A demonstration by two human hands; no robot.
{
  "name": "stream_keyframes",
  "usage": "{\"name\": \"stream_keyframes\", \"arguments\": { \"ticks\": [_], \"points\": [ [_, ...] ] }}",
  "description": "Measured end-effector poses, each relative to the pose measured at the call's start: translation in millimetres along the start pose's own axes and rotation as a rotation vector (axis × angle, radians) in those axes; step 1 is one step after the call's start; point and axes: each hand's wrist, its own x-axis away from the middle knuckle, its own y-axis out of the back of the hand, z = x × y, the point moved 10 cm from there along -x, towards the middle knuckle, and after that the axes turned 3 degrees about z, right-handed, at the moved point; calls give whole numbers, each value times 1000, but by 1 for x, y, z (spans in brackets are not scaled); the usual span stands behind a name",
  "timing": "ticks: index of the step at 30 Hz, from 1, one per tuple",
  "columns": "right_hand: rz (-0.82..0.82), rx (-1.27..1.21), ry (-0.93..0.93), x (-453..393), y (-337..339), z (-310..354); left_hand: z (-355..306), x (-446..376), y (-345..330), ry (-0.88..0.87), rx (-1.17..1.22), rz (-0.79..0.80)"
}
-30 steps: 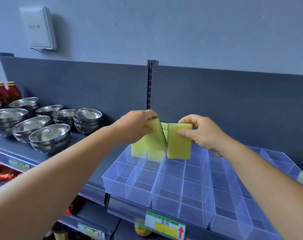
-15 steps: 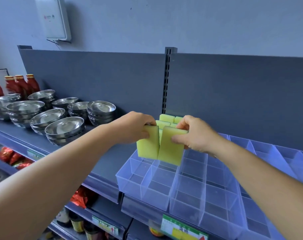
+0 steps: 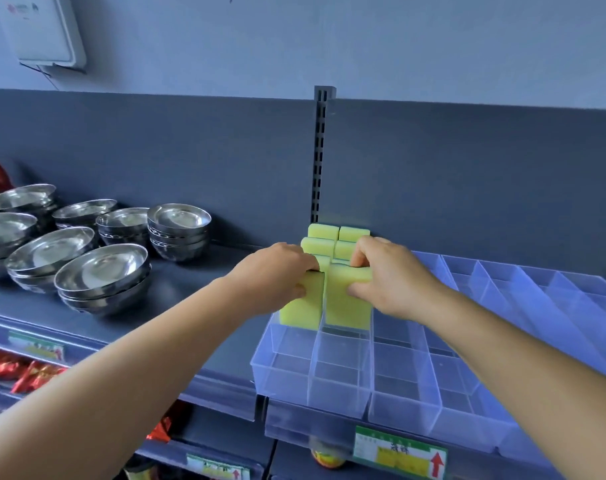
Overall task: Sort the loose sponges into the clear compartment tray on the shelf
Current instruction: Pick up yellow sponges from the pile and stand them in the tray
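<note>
The left hand (image 3: 277, 275) pinched the left sponge (image 3: 301, 306) by its upper edge, thumb in front and fingers over the top. Just beside it, the right hand (image 3: 384, 278) pinched the right sponge (image 3: 346, 303) the same way. Both stood upright, lower ends entering neighbouring cells of the clear tray (image 3: 332, 379), with four more sponges (image 3: 329, 240) packed behind. They looked light, soft foam; a top-edge hold seemed best, squeezed gently to avoid buckling

Even, cool, bluish light fills the view. The steel bowls (image 3: 102, 271) carry soft bright reflections, and faint shadows lie beneath them. The wide lens bends the shelf edge (image 3: 222, 389) and stretches the forearms near the corners. Detail looks slightly soft throughout.
</note>
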Motion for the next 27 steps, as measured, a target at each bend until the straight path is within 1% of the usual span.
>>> {"name": "stream_keyframes", "arguments": {
  "ticks": [2, 5, 13, 15, 19, 27],
  "points": [
    [34, 65, -9, 5, -11, 1, -2, 0, -8, -20, -43, 0],
    [67, 123, -64, 11, -27, -5, -2, 2, -17, -35, -34, -4],
    [29, 97, -166, 22, -27, -7, -4, 8, -12, -69, -20, -30],
    [3, 91, -185, 31, -19, -10, -12, 12, -3, -99, 13, -67],
    [-27, 128, -238, 55, 3, -27, -49, 11, 15, -220, 35, -120],
    [-16, 201, -413, 122, 45, -99, -155, -7, 7, -404, 11, -64]
  ]
}}
